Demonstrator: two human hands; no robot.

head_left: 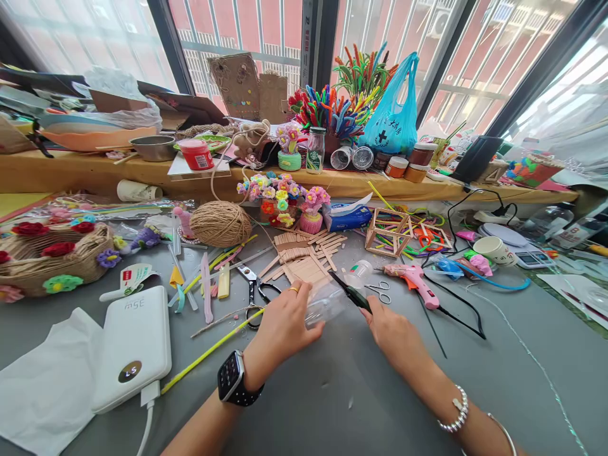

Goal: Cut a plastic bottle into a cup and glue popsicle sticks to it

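Note:
My left hand [291, 320] is curled around a clear plastic bottle [327, 305] lying on its side, thumb near me and fingers on its far side. Closed on a dark green handle, my right hand [392, 329] holds a knife [354, 292]. Its black blade points up and left, against or just over the bottle; I cannot tell whether it cuts in. A clear plastic piece with a whitish end [360, 273] lies just beyond the blade; whether it joins the bottle is unclear. Black-handled scissors [251, 288] lie left of my left hand, small scissors [380, 291] beyond my right.
Behind the bottle are wooden craft sticks [308, 263], a twine ball [221, 224] and a stick frame [387, 233]. A pink glue gun [413, 283] with its black cord lies right. A white power bank [135, 345] and a yellow stick [211, 350] are left.

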